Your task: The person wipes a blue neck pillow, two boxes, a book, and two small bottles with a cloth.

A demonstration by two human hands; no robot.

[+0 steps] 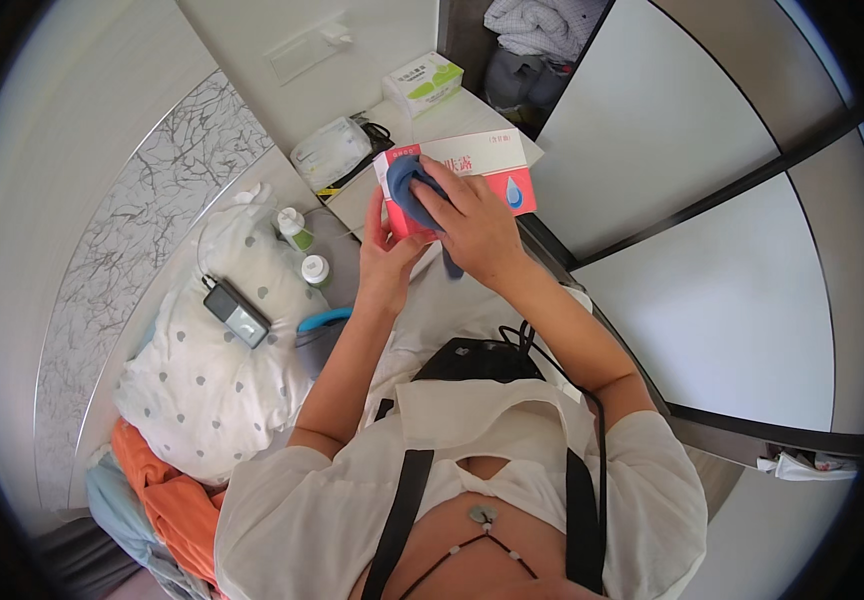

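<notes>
A red and white cardboard box (500,152) with a blue drop printed on it is held up in front of me. My left hand (387,260) grips it at its left end, thumb along the lower edge. A dark blue cloth (407,185) is bunched under the fingers of my right hand (477,225), pressed against the left part of the box's face. One end of the cloth hangs below that hand. The fingertips of my right hand are partly hidden in the folds.
Behind the box, a white bedside table (462,115) carries a green and white box (424,84) and a clear plastic pack (332,150). Two white-capped bottles (295,228) stand left, near a power bank (237,312) on a pillow (222,390). Wardrobe doors (712,300) rise at right.
</notes>
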